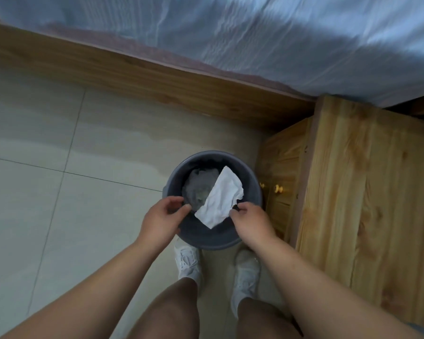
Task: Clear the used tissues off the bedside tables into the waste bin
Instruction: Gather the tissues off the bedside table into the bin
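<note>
A round grey waste bin (212, 239) stands on the floor just in front of my feet. A white tissue (220, 198) hangs flat and diagonal over its opening. My right hand (251, 222) is at the bin's near right rim, and its fingertips pinch the tissue's lower right edge. My left hand (160, 220) hovers at the near left rim with loosely curled fingers that hold nothing, a short gap from the tissue. Crumpled grey waste (197, 185) lies deep inside the bin.
A wooden bedside table (367, 182) with small brass drawer knobs (278, 188) stands directly right of the bin. A wooden bed frame (132, 77) under a pale blue cover (255, 33) runs across the back. Pale floor tiles (59, 192) stretch to the left.
</note>
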